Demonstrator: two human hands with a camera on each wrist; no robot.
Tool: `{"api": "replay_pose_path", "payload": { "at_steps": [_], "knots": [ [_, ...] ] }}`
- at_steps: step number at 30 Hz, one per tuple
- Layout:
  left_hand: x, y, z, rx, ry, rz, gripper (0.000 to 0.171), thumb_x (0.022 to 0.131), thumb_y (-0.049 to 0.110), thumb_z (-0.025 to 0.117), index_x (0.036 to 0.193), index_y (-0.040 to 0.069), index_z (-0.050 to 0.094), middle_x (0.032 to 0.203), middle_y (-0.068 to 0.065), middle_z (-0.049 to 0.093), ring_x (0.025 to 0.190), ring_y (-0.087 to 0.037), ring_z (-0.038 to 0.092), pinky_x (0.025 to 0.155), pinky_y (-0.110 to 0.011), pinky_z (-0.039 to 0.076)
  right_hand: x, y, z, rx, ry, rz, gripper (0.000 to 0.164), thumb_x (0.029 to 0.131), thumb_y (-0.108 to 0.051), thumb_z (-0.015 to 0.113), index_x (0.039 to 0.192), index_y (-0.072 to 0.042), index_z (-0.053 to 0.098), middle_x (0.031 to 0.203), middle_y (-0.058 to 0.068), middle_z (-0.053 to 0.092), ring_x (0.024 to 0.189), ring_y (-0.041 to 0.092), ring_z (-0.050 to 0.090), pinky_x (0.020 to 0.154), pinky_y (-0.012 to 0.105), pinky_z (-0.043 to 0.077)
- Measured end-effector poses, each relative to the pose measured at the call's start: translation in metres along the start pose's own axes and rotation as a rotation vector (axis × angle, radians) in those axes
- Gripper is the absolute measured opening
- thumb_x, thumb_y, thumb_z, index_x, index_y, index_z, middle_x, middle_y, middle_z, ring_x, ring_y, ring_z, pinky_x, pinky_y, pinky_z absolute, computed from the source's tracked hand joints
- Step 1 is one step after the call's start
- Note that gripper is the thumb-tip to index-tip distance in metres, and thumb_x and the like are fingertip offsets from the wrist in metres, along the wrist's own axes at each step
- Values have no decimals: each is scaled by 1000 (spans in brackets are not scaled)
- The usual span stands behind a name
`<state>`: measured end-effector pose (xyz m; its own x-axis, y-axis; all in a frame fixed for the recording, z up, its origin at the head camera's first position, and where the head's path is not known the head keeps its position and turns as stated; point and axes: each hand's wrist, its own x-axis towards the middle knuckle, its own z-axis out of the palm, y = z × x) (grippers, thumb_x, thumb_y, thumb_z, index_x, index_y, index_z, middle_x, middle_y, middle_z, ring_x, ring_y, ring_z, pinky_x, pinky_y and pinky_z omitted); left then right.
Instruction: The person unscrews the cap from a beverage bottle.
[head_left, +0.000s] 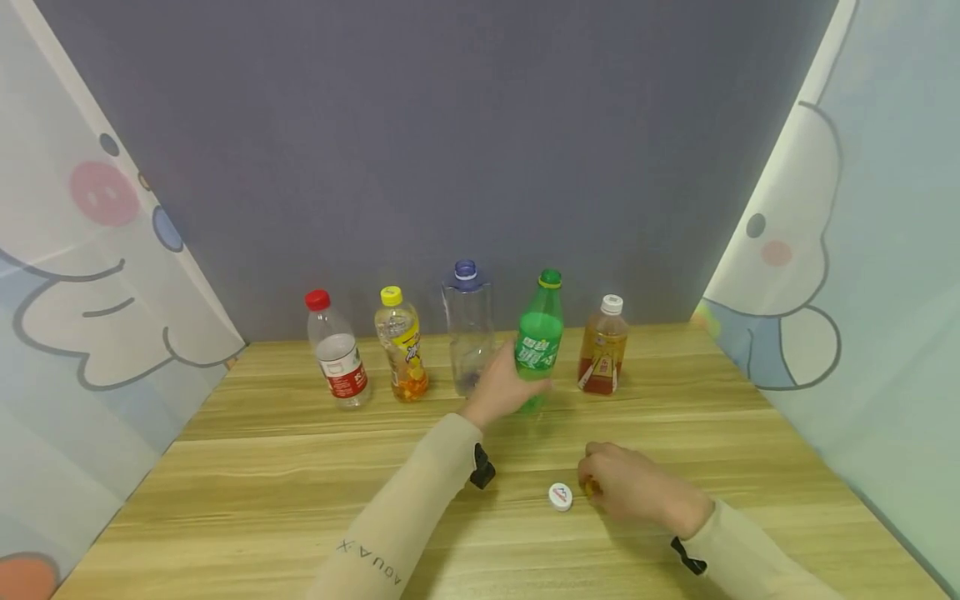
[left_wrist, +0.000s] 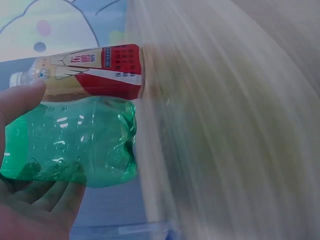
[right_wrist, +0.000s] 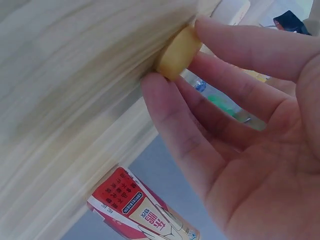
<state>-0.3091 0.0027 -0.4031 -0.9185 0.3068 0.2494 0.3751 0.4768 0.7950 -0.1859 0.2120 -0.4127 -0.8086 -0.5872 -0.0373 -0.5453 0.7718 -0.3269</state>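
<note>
My left hand [head_left: 506, 387] grips a green soda bottle [head_left: 541, 325] with a green cap, its fingers and thumb wrapped round the middle. The bottle stands upright near the back of the table; whether its base touches the wood I cannot tell. Nearer the front, my right hand [head_left: 633, 485] pinches a yellow-orange bottle cap [right_wrist: 175, 55] between thumb and fingertips, close to the tabletop. Just left of that hand, a white bottle cap [head_left: 560, 497] with a printed top lies on the wood.
Along the back stand a red-capped bottle [head_left: 341, 364], a yellow-capped bottle [head_left: 402, 350], a clear bottle [head_left: 467, 325] with an uncovered blue-tinted neck, and a white-capped bottle of amber drink [head_left: 603, 346]. A grey panel [head_left: 450, 150] rises behind the wooden table [head_left: 262, 475]. Cartoon-printed curtains flank it.
</note>
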Motion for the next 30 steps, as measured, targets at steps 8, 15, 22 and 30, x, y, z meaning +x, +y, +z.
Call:
{"api": "replay_pose_path", "payload": {
  "at_steps": [8, 15, 22, 30],
  "knots": [
    [10, -5, 11, 5, 65, -96, 73, 80, 42, 87, 135, 9, 51, 118, -4, 63, 108, -21, 62, 93, -44, 52, -1, -3, -1, -9, -24, -23, 10, 85, -4, 78, 85, -13, 73, 83, -9, 53, 73, 5, 49, 64, 27, 50],
    [17, -9, 21, 35, 85, -114, 76, 80, 38, 88, 138, 7, 49, 122, -7, 64, 113, -26, 63, 97, -46, 51, -3, -6, -8, 1, -40, -3, 7, 86, -7, 78, 88, -12, 74, 85, -8, 55, 75, 6, 51, 64, 28, 50],
    [25, -17, 29, -27, 97, -137, 76, 79, 36, 89, 138, 9, 49, 120, -5, 65, 112, -25, 63, 98, -45, 51, -6, -1, -22, 13, 25, 48, 4, 91, -12, 75, 88, -11, 71, 86, -8, 57, 71, 6, 52, 60, 28, 48],
    [30, -16, 30, 25, 100, -179, 77, 80, 30, 88, 139, 6, 46, 121, -10, 65, 112, -29, 63, 99, -48, 50, -3, 15, -52, -34, 156, 66, 11, 92, -15, 74, 99, -7, 73, 93, -3, 69, 82, 14, 63, 72, 36, 54]
  ]
}}
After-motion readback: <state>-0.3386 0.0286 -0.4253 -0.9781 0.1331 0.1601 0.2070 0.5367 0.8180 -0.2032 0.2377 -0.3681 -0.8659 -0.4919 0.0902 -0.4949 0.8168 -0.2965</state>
